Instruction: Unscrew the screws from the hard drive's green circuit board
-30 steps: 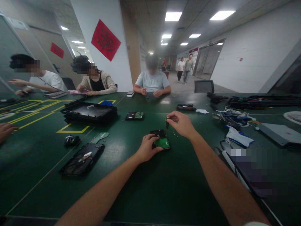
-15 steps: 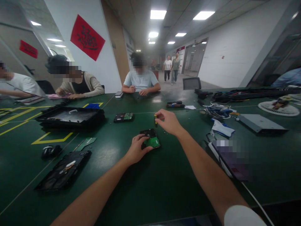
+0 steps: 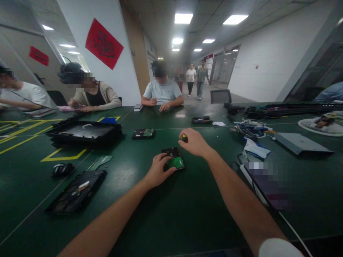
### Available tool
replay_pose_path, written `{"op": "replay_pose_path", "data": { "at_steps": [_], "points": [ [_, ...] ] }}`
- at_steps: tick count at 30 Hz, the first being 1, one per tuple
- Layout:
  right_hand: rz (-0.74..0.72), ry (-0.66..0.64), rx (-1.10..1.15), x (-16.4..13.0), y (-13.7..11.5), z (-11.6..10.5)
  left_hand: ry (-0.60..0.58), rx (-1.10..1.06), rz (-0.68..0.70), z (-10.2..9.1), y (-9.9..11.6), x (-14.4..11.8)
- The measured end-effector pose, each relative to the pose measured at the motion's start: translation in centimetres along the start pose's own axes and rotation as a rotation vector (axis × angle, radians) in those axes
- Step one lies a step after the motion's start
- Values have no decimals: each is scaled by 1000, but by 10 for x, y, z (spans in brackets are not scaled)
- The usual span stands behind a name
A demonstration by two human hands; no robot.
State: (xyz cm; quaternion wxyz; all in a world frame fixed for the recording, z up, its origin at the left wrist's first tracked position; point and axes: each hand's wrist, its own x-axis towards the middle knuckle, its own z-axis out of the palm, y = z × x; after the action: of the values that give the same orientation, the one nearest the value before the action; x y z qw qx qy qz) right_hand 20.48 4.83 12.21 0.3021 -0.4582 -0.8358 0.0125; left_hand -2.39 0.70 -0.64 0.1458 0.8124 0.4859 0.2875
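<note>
A hard drive (image 3: 176,162) lies on the green table with its green circuit board facing up. My left hand (image 3: 157,170) grips it at its left and near edges, thumb and fingers curved round the body. Just beyond the drive, to the right, my right hand (image 3: 197,142) is closed on a short yellow-and-black screwdriver (image 3: 184,138). The screwdriver is tilted, its yellow end towards me, and its tip is hidden. It is apart from the drive. A second hard drive (image 3: 143,133) rests farther off to the left.
Left are a black open casing (image 3: 85,132), a dark flat panel (image 3: 76,192) and a computer mouse (image 3: 63,170). On the right lie bundled cables (image 3: 252,128), a glove (image 3: 257,148), a silver metal box (image 3: 302,142) and a phone-like device (image 3: 264,182). A person (image 3: 162,93) sits opposite.
My right hand has turned the screwdriver from upright to tilted, its yellow end now facing me. The left hand keeps its grip on the hard drive. The whole view has shifted slightly.
</note>
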Motion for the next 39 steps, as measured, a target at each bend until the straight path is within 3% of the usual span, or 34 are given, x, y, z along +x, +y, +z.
{"op": "replay_pose_path", "data": {
  "at_steps": [8,13,15,23,39],
  "points": [
    [10,-77,-33,-1,-4,6,51,153,103,-6,27,-1],
    [35,-70,-24,-1,-6,5,-92,176,249,-11,49,-1],
    [43,-80,-27,-1,-6,5,-75,222,243,-10,53,-6],
    [19,-91,-28,0,-8,5,-119,189,234,-3,57,-34],
    [72,-61,-12,-1,-11,9,-140,131,185,7,48,-34]
  ]
}}
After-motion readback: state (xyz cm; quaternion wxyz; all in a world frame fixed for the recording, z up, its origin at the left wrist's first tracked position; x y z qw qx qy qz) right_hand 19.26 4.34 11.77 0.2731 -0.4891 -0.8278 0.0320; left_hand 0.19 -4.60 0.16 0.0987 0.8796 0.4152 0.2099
